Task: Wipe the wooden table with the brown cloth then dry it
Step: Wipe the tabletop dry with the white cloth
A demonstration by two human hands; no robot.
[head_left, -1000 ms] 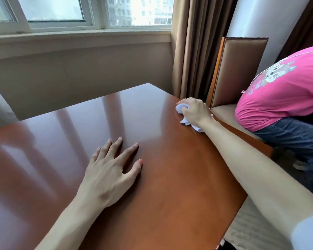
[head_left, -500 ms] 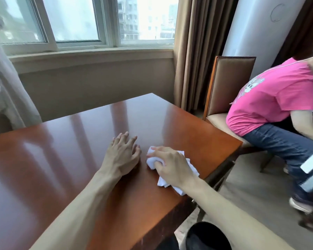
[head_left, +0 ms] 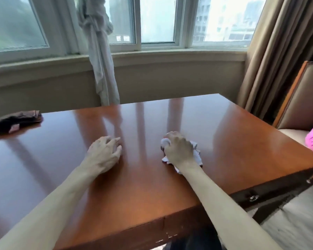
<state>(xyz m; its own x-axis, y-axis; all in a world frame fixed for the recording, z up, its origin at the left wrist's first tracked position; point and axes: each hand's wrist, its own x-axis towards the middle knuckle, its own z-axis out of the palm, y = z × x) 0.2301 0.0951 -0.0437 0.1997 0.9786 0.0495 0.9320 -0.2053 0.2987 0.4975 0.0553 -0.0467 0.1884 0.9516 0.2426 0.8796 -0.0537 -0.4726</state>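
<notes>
Daylit windows back our glossy wooden bench (head_left: 233,138). Our right hand (head_left: 179,150) presses a crumpled white cloth (head_left: 195,156) near its right side; our left hand (head_left: 105,152) rests loose-fingered, empty. We see the brown cloth (head_left: 16,120) far left, nearer that hand.

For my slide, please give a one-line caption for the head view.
Right hand presses a white cloth on the wooden table; left hand rests flat, brown cloth aside.
</notes>
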